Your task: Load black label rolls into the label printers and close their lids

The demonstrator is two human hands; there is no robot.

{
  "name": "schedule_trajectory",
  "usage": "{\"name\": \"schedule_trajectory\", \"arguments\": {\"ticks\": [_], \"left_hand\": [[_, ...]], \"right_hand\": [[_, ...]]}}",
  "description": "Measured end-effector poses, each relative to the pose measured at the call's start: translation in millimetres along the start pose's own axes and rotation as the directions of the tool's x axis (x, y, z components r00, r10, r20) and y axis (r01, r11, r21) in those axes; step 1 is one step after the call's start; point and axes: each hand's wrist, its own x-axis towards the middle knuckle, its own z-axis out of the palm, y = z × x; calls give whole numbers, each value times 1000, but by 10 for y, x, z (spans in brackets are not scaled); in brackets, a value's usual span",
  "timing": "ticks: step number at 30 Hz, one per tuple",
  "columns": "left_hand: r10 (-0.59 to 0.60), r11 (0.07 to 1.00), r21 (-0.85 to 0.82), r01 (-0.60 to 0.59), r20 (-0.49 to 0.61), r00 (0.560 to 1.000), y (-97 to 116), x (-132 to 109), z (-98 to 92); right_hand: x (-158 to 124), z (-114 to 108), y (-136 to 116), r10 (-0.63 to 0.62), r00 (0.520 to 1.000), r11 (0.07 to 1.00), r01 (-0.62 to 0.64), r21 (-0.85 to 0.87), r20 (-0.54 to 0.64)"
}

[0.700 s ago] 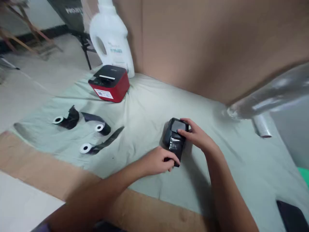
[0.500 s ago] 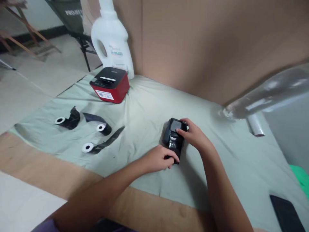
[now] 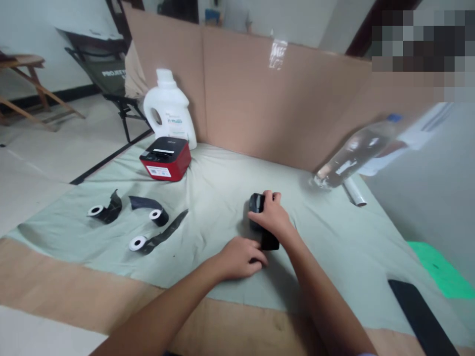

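The black device [image 3: 270,241] sits on the pale cloth [image 3: 330,257], to the right of the red printer [image 3: 170,160] and nearer the person. It lies directly beneath the right hand [image 3: 273,215], its long axis running away from the person, with the far end leaning slightly toward the printer's side. The right hand is the nearer one: it grasps the device from above, thumb at the left edge and fingers over the far right. The left hand [image 3: 240,258] curls loosely at the near left corner, on the device's printer side; I cannot tell whether its fingers touch the device or pinch anything.

Counted from the printer: three rolls [image 3: 159,216] with loose dark strips in front of it, somewhat left; one white jug [image 3: 172,111] just behind it; one clear bottle [image 3: 352,153], tilted, and one silvery tube [image 3: 355,192] well off to its right; one dark slab [image 3: 421,314] farther right and nearer the person.
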Motion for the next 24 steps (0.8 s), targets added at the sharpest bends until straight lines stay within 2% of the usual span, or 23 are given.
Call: {"name": "schedule_trajectory", "arguments": {"ticks": [3,6,9,11,15,18,20,22,24], "left_hand": [[27,1000,-11,-27,10,1000,21,2,1],[13,1000,-6,-13,28,1000,29,16,7],[-12,1000,2,12,23,1000,41,28,13],[-22,1000,-2,22,24,999,45,32,16],[-24,1000,-16,24,21,999,23,47,44],[-6,999,-37,7,26,1000,47,61,46],[51,996,-71,-51,2,999,123,36,-37],[119,986,-100,-131,-117,986,222,-45,-249],[127,980,-102,-168,-326,937,272,-192,-611]], "right_hand": [[125,-238,742,3,997,999,1,51,-73],[271,-477,1654,48,968,999,-46,14,-248],[389,-669,2374,183,921,976,-212,-48,-344],[438,-750,2658,280,891,947,-318,-49,-358],[492,-805,2850,361,877,917,-396,-52,-316],[500,-815,2837,370,889,913,-401,-71,-269],[477,-810,2783,391,887,904,-421,-81,-247],[435,-775,2665,383,851,887,-448,-115,-360],[396,-692,2446,240,786,901,-399,-171,-569]]}}
